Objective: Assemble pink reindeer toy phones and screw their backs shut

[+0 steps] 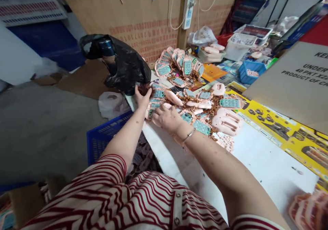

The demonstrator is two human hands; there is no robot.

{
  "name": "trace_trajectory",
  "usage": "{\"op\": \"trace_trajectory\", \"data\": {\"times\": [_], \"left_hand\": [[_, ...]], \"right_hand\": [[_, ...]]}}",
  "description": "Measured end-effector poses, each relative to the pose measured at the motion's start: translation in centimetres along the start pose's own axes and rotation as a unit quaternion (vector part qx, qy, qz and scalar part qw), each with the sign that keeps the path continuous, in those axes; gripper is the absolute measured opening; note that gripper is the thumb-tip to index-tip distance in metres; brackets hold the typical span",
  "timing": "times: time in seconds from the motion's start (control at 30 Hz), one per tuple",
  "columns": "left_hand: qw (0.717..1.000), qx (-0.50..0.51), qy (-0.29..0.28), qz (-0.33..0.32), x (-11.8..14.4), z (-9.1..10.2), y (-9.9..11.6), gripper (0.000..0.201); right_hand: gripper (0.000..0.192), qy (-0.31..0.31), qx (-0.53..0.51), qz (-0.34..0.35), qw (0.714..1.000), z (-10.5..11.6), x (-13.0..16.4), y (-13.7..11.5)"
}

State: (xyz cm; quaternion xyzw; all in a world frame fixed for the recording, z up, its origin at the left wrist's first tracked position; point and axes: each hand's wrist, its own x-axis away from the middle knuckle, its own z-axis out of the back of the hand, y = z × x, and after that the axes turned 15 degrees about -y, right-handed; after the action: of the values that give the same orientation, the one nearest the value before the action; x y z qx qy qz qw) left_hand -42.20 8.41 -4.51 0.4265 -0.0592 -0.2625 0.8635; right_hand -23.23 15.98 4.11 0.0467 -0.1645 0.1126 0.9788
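Note:
My left hand (pixel 142 97) is at the table's left edge beside a black plastic bag (pixel 128 64). Its thumb and forefinger are spread, with brown strands between them; the other fingers are partly hidden. To its right, my right hand (pixel 167 118) is bent over the near left end of the pile, fingers curled on a pink plastic shell with a circuit board (pixel 150 113). Around both hands lie several similar pink shells, many showing green-blue keypad boards (pixel 202 127) and brown wires. A larger pink shell with two slots (pixel 227 121) lies at the pile's right.
Fanned pink shells (pixel 164 69) stand behind the pile. A blue basket (pixel 252 71) and white tubs (pixel 238 45) are farther back. A large carton (pixel 294 83) stands at right. Below the table's left edge is a blue crate (pixel 99 138). A power strip (pixel 189 8) hangs behind.

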Motion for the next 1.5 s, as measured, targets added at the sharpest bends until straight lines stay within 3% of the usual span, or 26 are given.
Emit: {"op": "trace_trajectory", "data": {"times": [0.13,0.27,0.33,0.43,0.5,0.6,0.77,0.9,1.0,1.17,1.33,1.5], "left_hand": [[0.988,-0.003,0.142,0.061,2.3,0.2,-0.5,0.086],[0.984,-0.022,0.164,0.059,4.6,1.6,-2.6,0.085],[0.985,-0.023,0.153,0.072,5.0,2.7,-3.4,0.084],[0.988,-0.054,0.126,0.069,4.8,4.4,-4.0,0.078],[0.989,-0.101,0.111,0.019,4.2,5.5,-4.0,0.066],[0.980,-0.181,0.067,-0.056,2.0,7.4,-3.3,0.051],[0.953,-0.236,-0.145,-0.128,-3.4,9.7,-0.8,0.047],[0.902,-0.306,-0.251,-0.176,-4.4,9.4,0.2,0.051],[0.877,-0.363,-0.244,-0.197,-3.6,8.4,-0.1,0.045],[0.872,-0.396,-0.193,-0.213,-2.8,8.7,-1.1,0.028],[0.874,-0.412,-0.155,-0.204,-2.2,10.0,-2.0,0.032],[0.864,-0.418,-0.156,-0.232,-1.5,8.6,-1.8,0.030]], "right_hand": [[0.032,-0.043,-0.005,-0.041,0.998,-0.5,3.0,0.7],[0.031,-0.070,-0.013,-0.055,0.996,-1.7,5.6,1.7],[0.030,-0.059,-0.008,-0.062,0.996,-2.1,6.8,1.7],[0.043,0.014,-0.013,-0.037,0.999,-2.3,8.2,0.1],[0.054,0.057,-0.054,0.026,0.997,-2.5,8.2,-2.3],[0.052,0.049,-0.126,0.128,0.983,-3.8,6.6,-6.1],[0.048,-0.013,-0.155,0.140,0.978,-7.4,2.4,-8.5],[0.043,-0.017,-0.162,0.135,0.977,-8.5,1.6,-7.9],[0.043,-0.006,-0.179,0.122,0.976,-7.9,2.0,-7.1],[0.047,-0.005,-0.149,0.018,0.989,-6.0,3.2,-5.9],[0.047,-0.021,-0.130,0.047,0.990,-4.0,4.2,-5.4],[0.048,-0.006,-0.137,0.034,0.990,-3.0,4.8,-5.5]]}}
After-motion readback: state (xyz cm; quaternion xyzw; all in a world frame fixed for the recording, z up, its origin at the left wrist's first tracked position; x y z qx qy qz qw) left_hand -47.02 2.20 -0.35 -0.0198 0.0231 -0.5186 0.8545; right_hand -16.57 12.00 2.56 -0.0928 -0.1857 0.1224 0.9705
